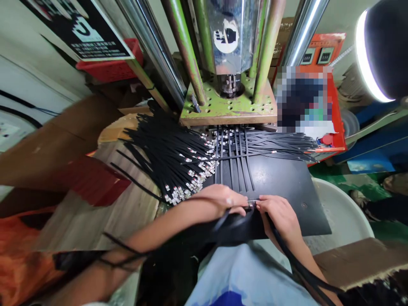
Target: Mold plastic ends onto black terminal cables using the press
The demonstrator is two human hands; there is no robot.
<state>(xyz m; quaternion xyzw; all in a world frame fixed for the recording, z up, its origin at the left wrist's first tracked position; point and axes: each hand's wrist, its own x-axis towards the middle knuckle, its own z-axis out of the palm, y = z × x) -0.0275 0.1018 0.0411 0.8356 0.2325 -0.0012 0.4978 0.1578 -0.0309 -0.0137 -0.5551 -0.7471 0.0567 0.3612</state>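
Low over the front of the black work plate (280,182), my left hand (223,199) and my right hand (279,212) nearly meet. Each is closed on a black strap, with a small metal piece (251,205) between the fingertips. Strap lengths trail back along both forearms, blurred on the left. A large heap of black straps (159,148) with white-tagged metal ends lies left of the hands. Several straps (237,170) lie lengthwise just beyond my fingers, and another bundle (287,142) stretches to the right behind them.
A green press base (229,112) with upright rods stands behind the straps. A red box (98,180) is at the left, a red bin (339,123) at the back right. A lit lamp (376,51) hangs upper right. A round white tub (344,208) and cardboard (357,259) sit at the right.
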